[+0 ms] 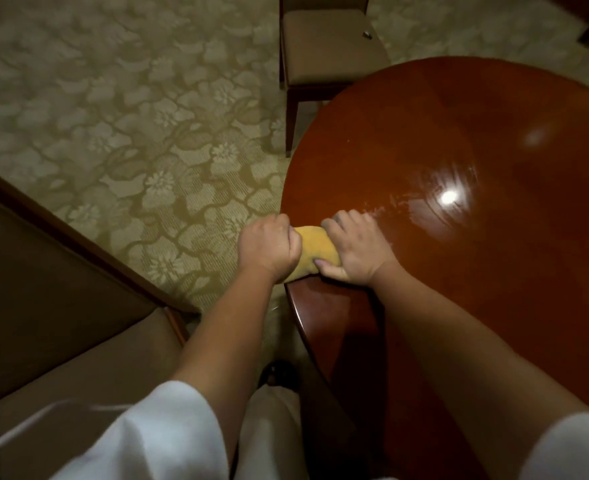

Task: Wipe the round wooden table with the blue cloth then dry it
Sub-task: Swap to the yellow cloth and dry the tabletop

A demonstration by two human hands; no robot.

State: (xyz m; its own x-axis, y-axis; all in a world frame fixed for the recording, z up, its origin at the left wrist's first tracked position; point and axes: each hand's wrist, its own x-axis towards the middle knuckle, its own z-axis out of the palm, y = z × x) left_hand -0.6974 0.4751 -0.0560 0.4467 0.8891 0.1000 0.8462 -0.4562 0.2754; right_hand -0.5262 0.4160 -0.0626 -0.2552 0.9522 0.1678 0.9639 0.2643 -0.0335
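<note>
The round wooden table (476, 140) fills the right side, glossy and reddish, with wet streaks around a light reflection. At its left edge lies a rolled yellow cloth (315, 249). My left hand (268, 249) grips the cloth's left end, just off the table's rim. My right hand (355, 251) grips its right end, over the tabletop. No blue cloth is in view.
A brown cushioned chair (327, 46) stands at the table's far left side. Another upholstered chair (54, 306) sits at the lower left, beside my left arm. Patterned carpet (130, 116) covers the floor. My leg and shoe (279, 375) show below the table's edge.
</note>
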